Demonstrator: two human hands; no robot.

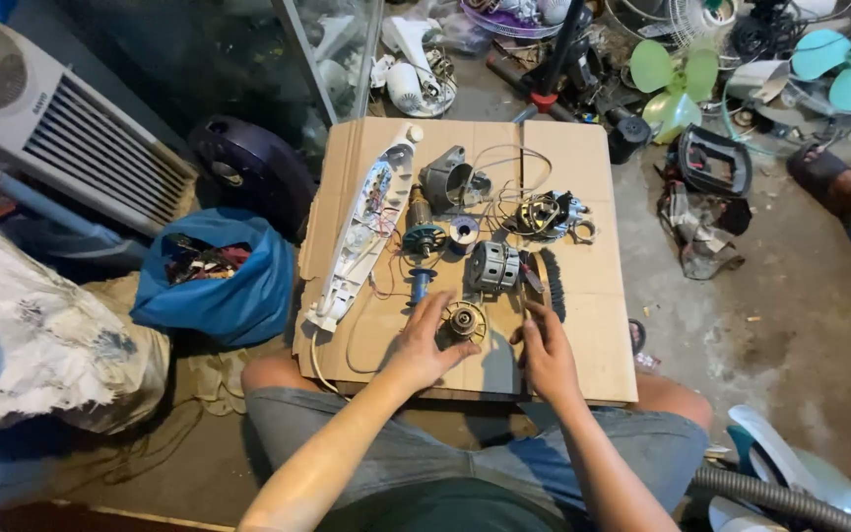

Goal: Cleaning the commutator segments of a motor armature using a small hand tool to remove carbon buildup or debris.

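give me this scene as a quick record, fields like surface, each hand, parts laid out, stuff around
surface: cardboard sheet on the floor, in front of a seated person
left hand: fingers touch a round metal motor part
right hand: rests flat on the cardboard beside a black brush
parts laid out: white housing half, grey motor casing, blue spool
around: blue bag, white heater grille, green fan blade

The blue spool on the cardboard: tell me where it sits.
In the head view the blue spool lies near the middle of the cardboard sheet, just above the left hand and right of the long white casing.
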